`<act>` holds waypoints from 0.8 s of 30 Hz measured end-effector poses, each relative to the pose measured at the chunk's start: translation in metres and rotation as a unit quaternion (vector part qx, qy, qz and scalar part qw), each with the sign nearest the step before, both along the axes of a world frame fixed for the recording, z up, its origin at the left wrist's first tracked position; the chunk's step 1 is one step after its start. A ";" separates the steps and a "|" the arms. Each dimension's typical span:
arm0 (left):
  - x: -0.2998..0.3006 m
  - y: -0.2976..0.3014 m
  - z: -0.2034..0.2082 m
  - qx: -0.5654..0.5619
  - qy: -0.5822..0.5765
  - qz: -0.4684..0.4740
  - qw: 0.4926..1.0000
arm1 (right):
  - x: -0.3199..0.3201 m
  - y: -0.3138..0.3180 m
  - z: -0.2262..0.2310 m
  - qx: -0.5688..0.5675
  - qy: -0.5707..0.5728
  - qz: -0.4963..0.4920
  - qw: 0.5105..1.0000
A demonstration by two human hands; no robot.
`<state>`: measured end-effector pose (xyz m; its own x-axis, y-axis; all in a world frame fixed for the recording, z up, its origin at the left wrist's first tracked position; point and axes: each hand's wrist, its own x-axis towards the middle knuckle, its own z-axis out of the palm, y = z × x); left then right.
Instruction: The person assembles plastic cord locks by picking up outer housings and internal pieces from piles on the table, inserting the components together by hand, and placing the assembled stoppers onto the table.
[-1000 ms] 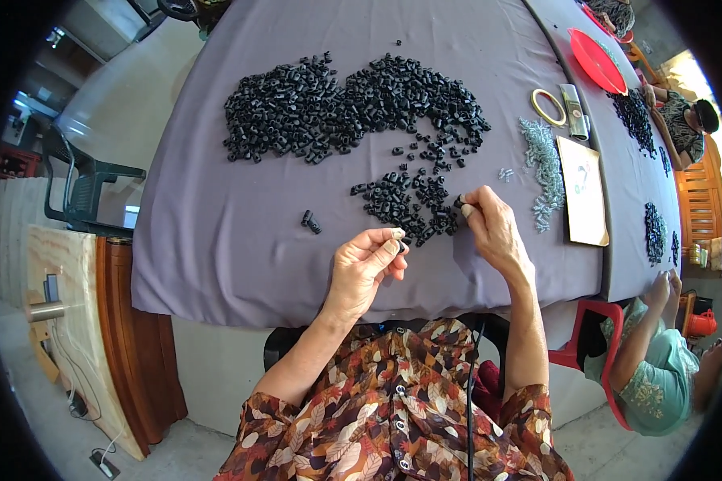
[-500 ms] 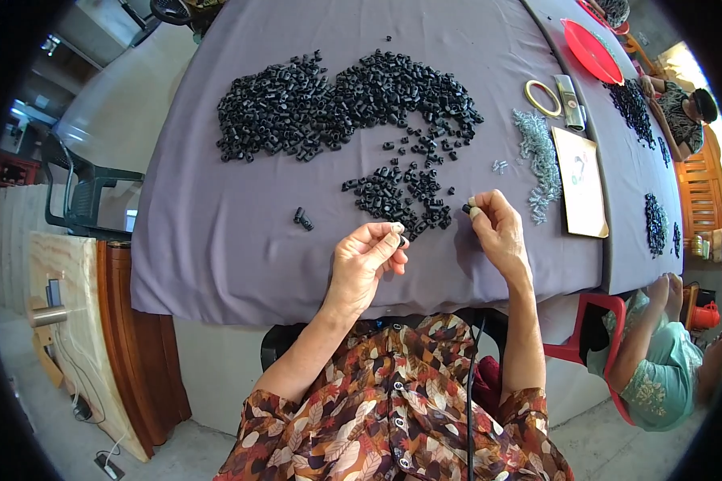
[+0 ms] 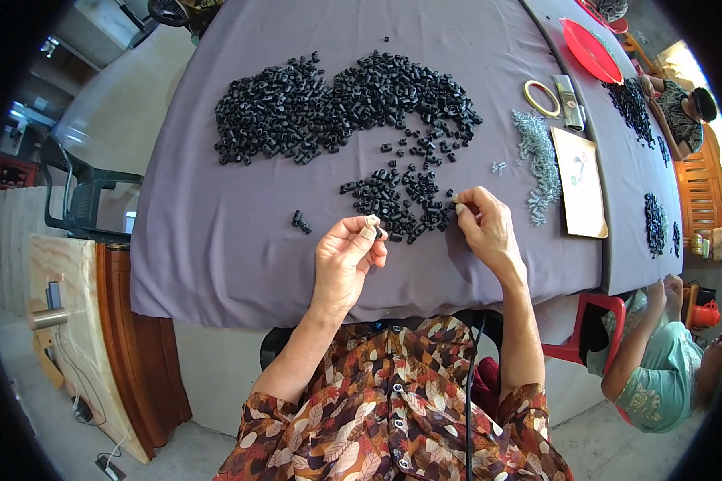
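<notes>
A loose pile of short black plastic tubes (image 3: 377, 199) lies just beyond and between the left hand (image 3: 343, 263) and right hand (image 3: 491, 234), long axes pointing every way, nearer the right. The left pinches a small black piece (image 3: 379, 235); the right's fingertips nearly meet beside the pile, their hold unclear.

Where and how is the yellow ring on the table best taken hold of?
I would grip the yellow ring by its left rim, coming from the left: it seems to lie flat, its open centre gives room to pinch, and the grey-green object sits close on its right.
</notes>
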<state>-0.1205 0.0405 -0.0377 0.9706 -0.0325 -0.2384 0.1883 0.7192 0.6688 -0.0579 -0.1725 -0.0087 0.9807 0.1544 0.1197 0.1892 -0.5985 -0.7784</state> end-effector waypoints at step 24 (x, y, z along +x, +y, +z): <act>0.001 0.001 0.001 -0.005 -0.018 0.019 1.000 | -0.035 0.050 0.003 -0.076 -0.098 0.133 0.983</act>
